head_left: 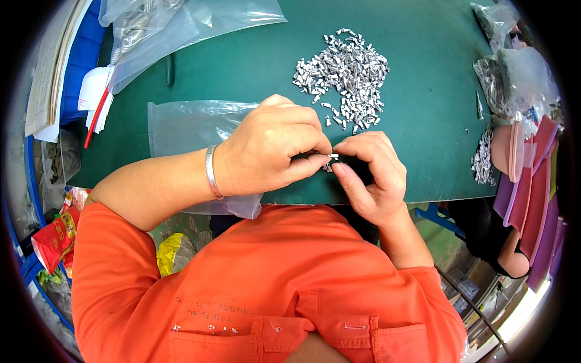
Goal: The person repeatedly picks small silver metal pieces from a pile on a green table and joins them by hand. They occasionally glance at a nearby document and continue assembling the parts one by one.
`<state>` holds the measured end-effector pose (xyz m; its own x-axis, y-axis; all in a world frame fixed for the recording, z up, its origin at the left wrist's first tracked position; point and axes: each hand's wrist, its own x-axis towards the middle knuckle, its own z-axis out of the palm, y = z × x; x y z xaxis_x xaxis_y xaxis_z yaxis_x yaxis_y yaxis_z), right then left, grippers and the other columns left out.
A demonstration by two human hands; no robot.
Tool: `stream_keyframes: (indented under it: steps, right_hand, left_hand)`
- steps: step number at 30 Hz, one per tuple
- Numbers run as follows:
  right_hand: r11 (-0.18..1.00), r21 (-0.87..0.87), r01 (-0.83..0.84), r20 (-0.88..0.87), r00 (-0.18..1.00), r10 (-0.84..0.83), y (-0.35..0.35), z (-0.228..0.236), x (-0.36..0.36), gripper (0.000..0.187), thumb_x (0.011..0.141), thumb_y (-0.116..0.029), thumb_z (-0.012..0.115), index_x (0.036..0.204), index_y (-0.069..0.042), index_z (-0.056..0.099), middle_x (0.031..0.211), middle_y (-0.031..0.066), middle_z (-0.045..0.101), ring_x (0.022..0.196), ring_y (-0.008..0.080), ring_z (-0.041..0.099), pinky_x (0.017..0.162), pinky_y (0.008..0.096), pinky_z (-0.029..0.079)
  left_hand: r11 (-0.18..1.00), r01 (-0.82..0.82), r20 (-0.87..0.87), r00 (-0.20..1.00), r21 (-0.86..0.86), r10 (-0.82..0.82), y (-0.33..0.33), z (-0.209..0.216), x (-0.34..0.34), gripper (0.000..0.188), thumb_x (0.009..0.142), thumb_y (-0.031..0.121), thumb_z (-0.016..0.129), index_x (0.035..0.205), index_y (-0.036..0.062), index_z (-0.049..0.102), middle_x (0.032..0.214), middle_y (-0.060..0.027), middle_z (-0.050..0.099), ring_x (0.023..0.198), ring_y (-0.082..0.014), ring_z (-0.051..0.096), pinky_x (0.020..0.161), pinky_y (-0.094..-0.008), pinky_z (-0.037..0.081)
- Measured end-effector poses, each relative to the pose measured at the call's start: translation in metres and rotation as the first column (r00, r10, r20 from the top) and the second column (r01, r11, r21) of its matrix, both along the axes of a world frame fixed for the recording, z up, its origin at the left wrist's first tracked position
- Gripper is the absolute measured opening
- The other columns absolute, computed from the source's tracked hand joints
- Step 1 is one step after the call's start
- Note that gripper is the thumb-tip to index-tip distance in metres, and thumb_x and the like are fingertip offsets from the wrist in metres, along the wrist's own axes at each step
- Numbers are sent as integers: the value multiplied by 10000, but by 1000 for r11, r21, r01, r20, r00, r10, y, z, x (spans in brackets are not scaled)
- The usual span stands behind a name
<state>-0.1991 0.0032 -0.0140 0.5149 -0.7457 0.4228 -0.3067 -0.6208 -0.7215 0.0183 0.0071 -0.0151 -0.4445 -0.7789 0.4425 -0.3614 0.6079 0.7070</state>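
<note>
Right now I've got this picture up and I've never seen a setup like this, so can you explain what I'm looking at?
There is no robot here. A person in an orange shirt wears a wide fisheye camera on their head, looking down, so straight edges bend and the corners go black. It is a single view, and its left is the person's left.

On the green table lies a large pile of small silvery parts, with a smaller pile toward the right edge. A clear plastic bag lies partly beneath the left forearm.

The left hand and right hand meet near the front edge. A tiny silvery piece shows between their fingertips; I can't tell which hand grips it.
</note>
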Motion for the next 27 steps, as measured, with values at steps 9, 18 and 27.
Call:
stream_keyframes:
  steps: [9, 18, 27]
  right_hand:
    - [1000, 14, -7, 198, 980, 4, 2, -10, 3, 262, 721, 133, 735, 890, -18, 606, 831, 100, 693, 749, 221, 635, 667, 318, 510]
    - [994, 113, -2, -81, 997, 11, -1, 12, -14, 268, 727, 114, 714, 935, -20, 610, 879, 109, 656, 762, 270, 629, 656, 334, 509]
    - [999, 33, 4, -55, 998, -2, 0, 7, -7, 177, 753, 113, 662, 868, -12, 613, 849, 124, 637, 771, 301, 629, 680, 359, 523]
  left_hand:
    - [1000, -7, -23, 1000, -10, 7, 0, -1, -1, 152, 707, 19, 770, 816, 94, 698, 747, -25, 623, 675, -182, 597, 689, -325, 428]
    - [997, 20, 23, 1000, -80, -18, 1, 1, -1, 187, 693, 38, 787, 828, 114, 682, 777, -15, 619, 716, -197, 598, 692, -333, 427]
    - [995, 72, 171, 983, -64, -60, 3, -3, 0, 157, 703, 43, 765, 819, 110, 683, 760, -14, 597, 714, -206, 588, 710, -346, 423]
